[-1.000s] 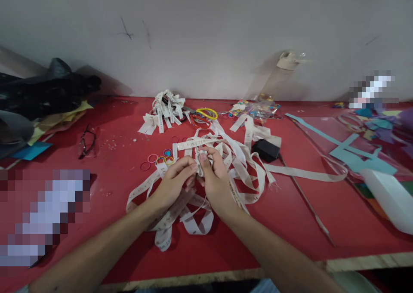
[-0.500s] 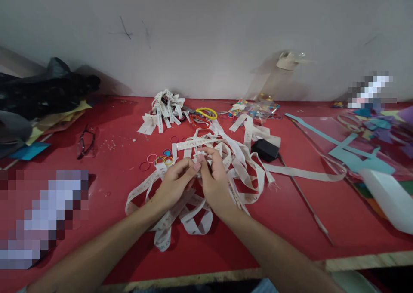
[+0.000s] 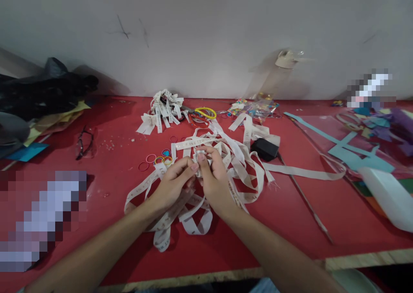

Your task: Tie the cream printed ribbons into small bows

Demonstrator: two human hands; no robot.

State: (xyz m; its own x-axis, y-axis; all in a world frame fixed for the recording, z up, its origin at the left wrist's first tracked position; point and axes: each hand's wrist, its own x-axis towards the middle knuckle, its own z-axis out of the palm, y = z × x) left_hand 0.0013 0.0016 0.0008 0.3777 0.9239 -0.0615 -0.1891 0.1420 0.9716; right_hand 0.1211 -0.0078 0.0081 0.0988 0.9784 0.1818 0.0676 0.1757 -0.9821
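Mid-table, left hand [image 3: 172, 183] and right hand [image 3: 214, 179] pinch a folded ribbon [image 3: 200, 157] between fingertips, held above the loose tangle for shaping.

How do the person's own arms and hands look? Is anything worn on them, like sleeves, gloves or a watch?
Both forearms are bare from the bottom edge of the picture to the wrists; no sleeves show. The left hand and the right hand wear no gloves. No watch, bracelet or ring is visible. The fingernails look short and unpainted, though they are small in the picture.
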